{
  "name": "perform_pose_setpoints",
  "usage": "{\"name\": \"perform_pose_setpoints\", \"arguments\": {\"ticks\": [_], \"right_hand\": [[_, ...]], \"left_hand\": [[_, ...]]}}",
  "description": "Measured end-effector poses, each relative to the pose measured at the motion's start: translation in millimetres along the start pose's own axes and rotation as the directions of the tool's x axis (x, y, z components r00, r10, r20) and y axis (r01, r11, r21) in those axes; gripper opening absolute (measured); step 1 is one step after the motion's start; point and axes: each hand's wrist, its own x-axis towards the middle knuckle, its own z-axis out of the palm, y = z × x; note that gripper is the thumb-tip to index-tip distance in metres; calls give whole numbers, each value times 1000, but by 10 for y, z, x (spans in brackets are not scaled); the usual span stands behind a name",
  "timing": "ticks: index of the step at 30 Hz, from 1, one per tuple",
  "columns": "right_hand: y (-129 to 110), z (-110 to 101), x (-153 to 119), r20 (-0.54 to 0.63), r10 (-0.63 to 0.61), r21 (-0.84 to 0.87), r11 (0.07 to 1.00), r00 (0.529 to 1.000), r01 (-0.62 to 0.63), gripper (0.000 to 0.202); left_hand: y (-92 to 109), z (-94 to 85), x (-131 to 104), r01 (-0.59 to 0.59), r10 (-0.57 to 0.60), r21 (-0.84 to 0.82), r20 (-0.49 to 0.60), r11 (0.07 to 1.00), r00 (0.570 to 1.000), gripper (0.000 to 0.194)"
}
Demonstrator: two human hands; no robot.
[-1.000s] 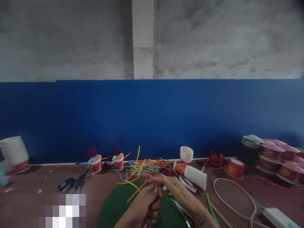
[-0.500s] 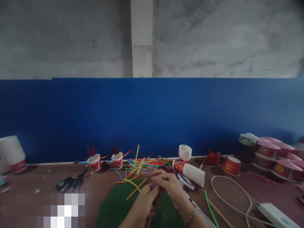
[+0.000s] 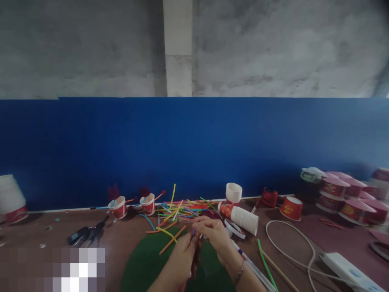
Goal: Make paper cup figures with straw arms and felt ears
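My left hand point(image 3: 184, 248) is closed, its thumb and fingers pinching a thin purple strip point(image 3: 193, 232) above the green round mat. My right hand point(image 3: 214, 231) meets it from the right, thumb and fingertips pinched together at the strip's upper end. Something slender and darker runs down below my left hand, mostly hidden by it. Just beyond my fingers lies a pile of thin coloured strips point(image 3: 185, 211). A yellow strip point(image 3: 165, 233) and an orange strip point(image 3: 172, 240) lie on the green mat point(image 3: 142, 263) by my left hand.
Two small paper cups point(image 3: 118, 207) with strips sticking out stand left of the pile. Stacked paper cups point(image 3: 243, 219) lie right of my hands. Black pliers-like tools point(image 3: 88, 234) lie left. A white power strip point(image 3: 348, 269) with its cable and pink-topped cups point(image 3: 358, 205) are at right.
The view has shifted slightly, moving the scene a little left in the picture. My hands stay together at the purple strip, with the fingers slightly rearranged.
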Motion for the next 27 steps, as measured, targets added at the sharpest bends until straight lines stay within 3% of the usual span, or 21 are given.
{"name": "perform_pose_setpoints", "arguments": {"ticks": [7, 12, 15, 17, 19, 24, 27], "right_hand": [[89, 33, 7, 27, 24, 38, 999, 999, -25, 33], [-11, -112, 71, 81, -146, -126, 980, 986, 156, 38], [-104, -382, 121, -151, -203, -182, 968, 967, 174, 45], [-146, -584, 134, -347, -160, -162, 981, 924, 110, 46], [-177, -754, 130, -456, -118, -149, 987, 882, 55, 44], [-243, -953, 115, -464, -131, -225, 974, 876, 26, 39], [-225, -998, 127, -399, -125, -294, 956, 908, 3, 36]], "left_hand": [[147, -6, -87, 175, -167, -123, 67, 977, 984, 53], [231, -201, -60, 153, -152, -150, 18, 977, 988, 57], [266, -430, 4, 108, -119, -119, -88, 987, 989, 60], [277, -564, 43, 86, -98, -85, -142, 993, 985, 61], [279, -653, 66, 94, -101, -53, -161, 994, 982, 63], [266, -720, 73, 117, -115, 4, -154, 993, 981, 63], [252, -726, 74, 115, -108, 35, -155, 993, 982, 60]]}}
